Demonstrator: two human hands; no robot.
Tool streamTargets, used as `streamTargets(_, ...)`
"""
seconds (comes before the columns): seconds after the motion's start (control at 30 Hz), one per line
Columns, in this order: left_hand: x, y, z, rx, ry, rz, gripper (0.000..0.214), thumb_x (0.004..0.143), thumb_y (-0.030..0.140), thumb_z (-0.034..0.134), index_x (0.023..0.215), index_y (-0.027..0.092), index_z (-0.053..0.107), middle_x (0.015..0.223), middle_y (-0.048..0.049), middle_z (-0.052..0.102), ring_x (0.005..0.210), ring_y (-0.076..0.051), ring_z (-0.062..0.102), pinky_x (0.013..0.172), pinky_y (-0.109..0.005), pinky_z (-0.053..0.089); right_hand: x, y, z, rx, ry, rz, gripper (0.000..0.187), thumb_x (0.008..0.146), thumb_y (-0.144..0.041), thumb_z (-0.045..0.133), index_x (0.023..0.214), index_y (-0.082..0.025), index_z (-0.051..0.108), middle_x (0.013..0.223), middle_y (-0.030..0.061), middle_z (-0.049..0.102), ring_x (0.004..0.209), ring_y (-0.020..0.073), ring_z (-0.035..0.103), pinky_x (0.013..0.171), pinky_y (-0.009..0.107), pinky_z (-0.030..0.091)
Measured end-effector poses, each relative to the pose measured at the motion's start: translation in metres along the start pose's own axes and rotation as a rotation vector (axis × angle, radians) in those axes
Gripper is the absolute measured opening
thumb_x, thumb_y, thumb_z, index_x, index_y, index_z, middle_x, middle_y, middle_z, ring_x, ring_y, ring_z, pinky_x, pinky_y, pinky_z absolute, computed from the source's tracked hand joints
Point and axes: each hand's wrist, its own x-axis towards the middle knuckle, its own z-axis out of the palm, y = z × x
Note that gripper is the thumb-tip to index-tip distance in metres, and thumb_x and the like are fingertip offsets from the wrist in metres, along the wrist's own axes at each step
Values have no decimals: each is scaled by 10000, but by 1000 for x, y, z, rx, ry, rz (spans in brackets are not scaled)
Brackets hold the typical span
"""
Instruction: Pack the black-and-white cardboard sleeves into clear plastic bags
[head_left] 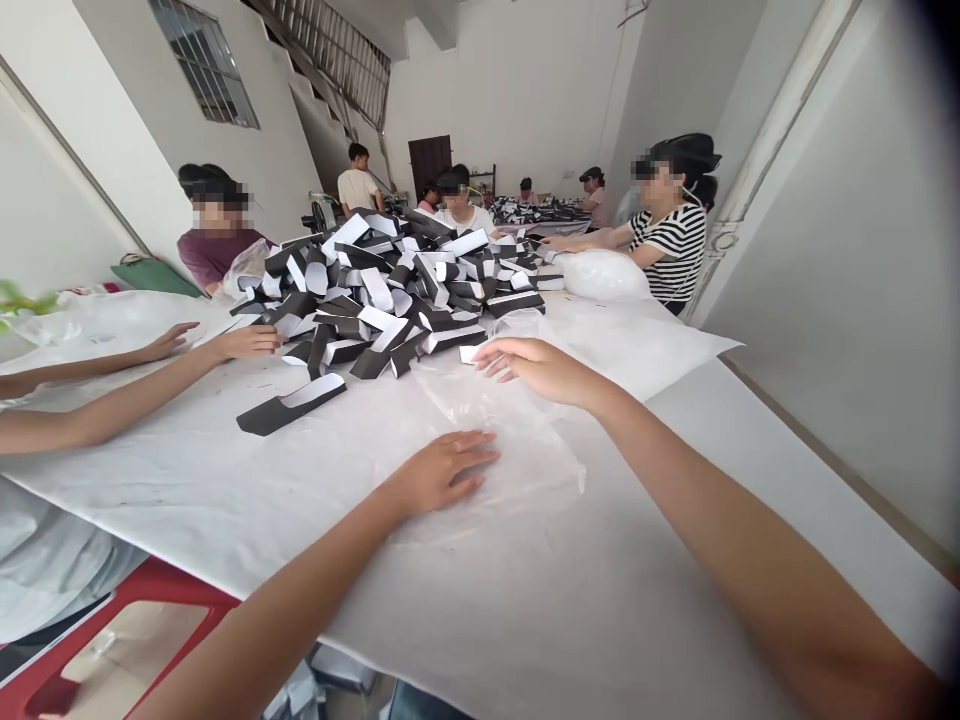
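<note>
A clear plastic bag [544, 465] lies flat on the white-covered table [570, 620] in front of me. My left hand [448, 472] rests on the bag with its fingers spread, holding nothing. Farther forward, my right hand [529, 368] is at the near edge of a heap of folded black-and-white paper pieces [379, 290]. Its fingers are loosely bent and apart, beside the white end of one piece [468, 354]; whether they touch it I cannot tell. A single black piece with a white inside [292, 405] lies apart from the heap, left of my hands.
At the left, another person's hands [251, 342] reach toward the heap. A filled clear plastic bag [606, 275] sits right of it, near a person in a striped shirt [671, 245]. More people sit around the table and behind. A red stool [150, 585] stands below the left edge.
</note>
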Motion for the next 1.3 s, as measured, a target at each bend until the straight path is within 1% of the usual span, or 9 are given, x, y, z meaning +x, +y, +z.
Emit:
streamTargets(0.1, -3, -1, 4, 27, -48, -1, 477, 965, 384, 446, 1433, 290, 456, 1539, -32, 366, 1424, -263, 320, 1182, -438, 224, 39, 28, 16, -183, -48, 23, 376, 832, -147, 501, 1138, -269, 682, 1182, 37, 692, 1097, 258, 639, 898, 420, 525)
streamTargets(0.2, -6, -2, 4, 56, -75, -11, 524, 965, 414, 434, 1474, 298, 385, 1556, -33, 325, 1443, -267, 282, 1192, -459, 181, 63, 62, 35, -499, -216, 176, 272, 822, -252, 602, 1057, -286, 735, 1202, 41, 690, 1135, 299, 623, 977, 455, 485)
streamTargets(0.27, -8, -1, 3, 68, -99, -7, 535, 964, 426, 433, 1481, 305, 367, 1567, -31, 297, 1449, -267, 265, 1194, -472, 163, 65, 83, 43, -551, -235, 206, 275, 846, -277, 589, 1079, -272, 735, 1256, 55, 660, 1177, 307, 601, 1011, 466, 462)
streamTargets(0.43, -12, 3, 3, 64, -127, -5, 545, 973, 466, 401, 1492, 310, 340, 1578, -16, 266, 1462, -244, 231, 1204, -465, 131, 47, 121, 38, -637, -131, 160, 460, 968, -269, 359, 1400, -235, 512, 1538, 44, 348, 1436, 265, 287, 1174, 495, 219)
streamTargets(0.53, -13, 4, 4, 53, -121, -23, 543, 975, 483, 390, 1490, 316, 344, 1578, -12, 266, 1465, -250, 223, 1202, -466, 137, 43, 135, 34, -700, -81, 62, 473, 979, -267, 315, 1417, -237, 492, 1537, 35, 356, 1425, 228, 317, 1182, 444, 220)
streamTargets(0.8, -11, 5, 3, 52, -127, -33, 556, 966, 497, 409, 1490, 326, 342, 1576, -11, 268, 1463, -262, 227, 1202, -469, 133, 44, 147, 37, -739, -32, 84, 479, 983, -298, 333, 1423, -181, 485, 1531, 67, 367, 1417, 238, 333, 1180, 422, 239)
streamTargets(1.03, -9, 8, 0, 29, -136, -67, 534, 967, 503, 412, 1475, 344, 370, 1568, -4, 293, 1461, -263, 233, 1199, -470, 136, 37, 140, 37, -680, 97, -117, 433, 992, -293, 308, 1240, -179, 644, 1384, 80, 562, 1325, 223, 464, 1137, 422, 324)
streamTargets(1.13, -8, 8, -1, 20, -139, -62, 527, 975, 505, 393, 1477, 346, 365, 1567, 1, 298, 1461, -258, 232, 1202, -468, 130, 38, 137, 39, -716, 72, -141, 417, 983, -265, 323, 1220, -186, 657, 1298, 70, 632, 1291, 225, 500, 1124, 421, 342)
streamTargets(1.3, -9, 10, -6, 16, -104, -25, 583, 977, 483, 395, 1518, 301, 275, 1572, -10, 294, 1464, -243, 223, 1217, -450, 76, 43, 144, 41, -696, 37, -54, 417, 955, -238, 381, 1296, -167, 610, 1411, 86, 535, 1328, 227, 466, 1136, 399, 337)
